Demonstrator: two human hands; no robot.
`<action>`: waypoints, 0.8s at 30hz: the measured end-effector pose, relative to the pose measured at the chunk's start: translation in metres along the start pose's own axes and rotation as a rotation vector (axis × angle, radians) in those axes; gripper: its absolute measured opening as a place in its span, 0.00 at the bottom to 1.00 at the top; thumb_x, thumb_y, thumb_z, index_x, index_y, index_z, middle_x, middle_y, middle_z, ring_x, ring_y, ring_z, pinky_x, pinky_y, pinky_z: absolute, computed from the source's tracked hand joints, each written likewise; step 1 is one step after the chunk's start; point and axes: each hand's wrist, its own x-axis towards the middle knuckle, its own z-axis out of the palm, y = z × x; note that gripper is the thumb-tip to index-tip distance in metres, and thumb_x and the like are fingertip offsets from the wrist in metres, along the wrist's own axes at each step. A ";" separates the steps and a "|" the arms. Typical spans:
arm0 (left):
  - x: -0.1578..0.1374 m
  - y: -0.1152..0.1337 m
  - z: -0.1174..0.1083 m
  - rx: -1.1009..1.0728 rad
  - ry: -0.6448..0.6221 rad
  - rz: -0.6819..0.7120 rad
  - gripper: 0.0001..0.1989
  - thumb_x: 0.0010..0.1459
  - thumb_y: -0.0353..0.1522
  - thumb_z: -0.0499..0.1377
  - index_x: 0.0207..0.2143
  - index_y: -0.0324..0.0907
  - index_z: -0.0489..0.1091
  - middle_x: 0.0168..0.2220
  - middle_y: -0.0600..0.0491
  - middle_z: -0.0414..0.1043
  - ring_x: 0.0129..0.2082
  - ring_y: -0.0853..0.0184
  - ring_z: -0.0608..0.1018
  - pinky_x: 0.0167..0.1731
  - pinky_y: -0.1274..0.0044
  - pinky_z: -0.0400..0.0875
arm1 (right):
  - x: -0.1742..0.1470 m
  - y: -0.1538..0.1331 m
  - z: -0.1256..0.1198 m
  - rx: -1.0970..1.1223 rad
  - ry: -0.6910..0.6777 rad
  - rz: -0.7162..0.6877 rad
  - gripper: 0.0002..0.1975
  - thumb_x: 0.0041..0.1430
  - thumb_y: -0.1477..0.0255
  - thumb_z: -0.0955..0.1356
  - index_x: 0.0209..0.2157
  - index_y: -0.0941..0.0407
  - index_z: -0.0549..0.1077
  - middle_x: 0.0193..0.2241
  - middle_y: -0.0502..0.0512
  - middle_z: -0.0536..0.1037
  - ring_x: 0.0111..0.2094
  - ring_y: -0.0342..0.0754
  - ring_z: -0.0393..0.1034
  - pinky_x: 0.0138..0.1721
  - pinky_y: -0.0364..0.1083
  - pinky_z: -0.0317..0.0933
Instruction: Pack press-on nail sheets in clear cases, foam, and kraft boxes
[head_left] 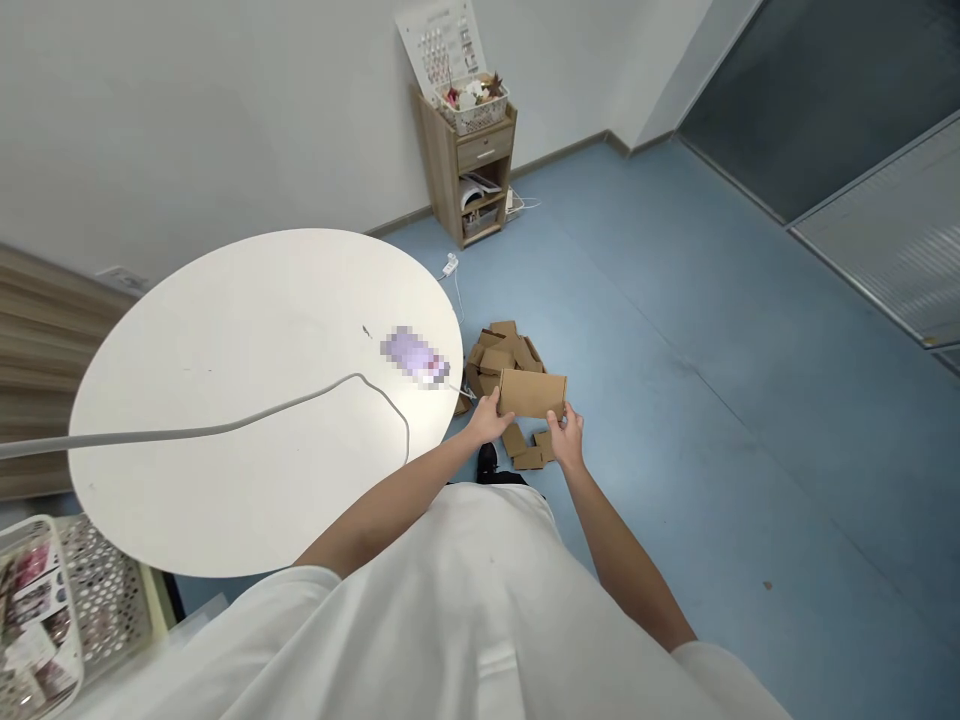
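A closed brown cardboard box (533,392) is held in front of me, above the floor. My left hand (490,417) grips its left end, thumb on the near side. At the right end my right hand (567,436) has its thumb and fingers closed on the lower corner. Below and behind the box lies a pile of brown cardboard boxes (504,350) on the floor. Several smaller-looking boxes (528,457) lie nearer my feet, partly hidden by my right hand and the held box.
To the left stands a round white table (225,330) with a blurred purple object (415,356) and a grey cable (225,427). A wooden cabinet (442,165) stands against the wall, with a white basket (476,115) on top. Another basket (105,590) is at lower left.
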 end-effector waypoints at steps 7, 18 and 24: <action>0.006 0.001 -0.004 0.129 0.010 -0.045 0.32 0.46 0.35 0.61 0.54 0.34 0.60 0.57 0.35 0.58 0.57 0.50 0.63 0.53 0.64 0.59 | 0.025 -0.003 -0.003 -0.067 -0.035 -0.081 0.33 0.55 0.52 0.56 0.55 0.58 0.61 0.57 0.63 0.59 0.56 0.52 0.57 0.56 0.50 0.53; -0.068 -0.031 -0.053 -0.278 0.170 -0.308 0.28 0.49 0.40 0.60 0.51 0.40 0.64 0.49 0.44 0.69 0.44 0.60 0.74 0.43 0.70 0.69 | 0.046 -0.052 0.054 -0.037 -0.229 -0.327 0.27 0.56 0.56 0.58 0.51 0.58 0.64 0.53 0.64 0.66 0.53 0.53 0.62 0.50 0.51 0.58; -0.126 -0.045 -0.094 -0.438 0.566 -0.344 0.23 0.51 0.39 0.59 0.49 0.40 0.67 0.45 0.45 0.71 0.39 0.65 0.75 0.38 0.74 0.70 | 0.015 -0.099 0.115 0.014 -0.537 -0.491 0.22 0.56 0.60 0.60 0.48 0.59 0.66 0.45 0.63 0.72 0.39 0.50 0.71 0.39 0.50 0.64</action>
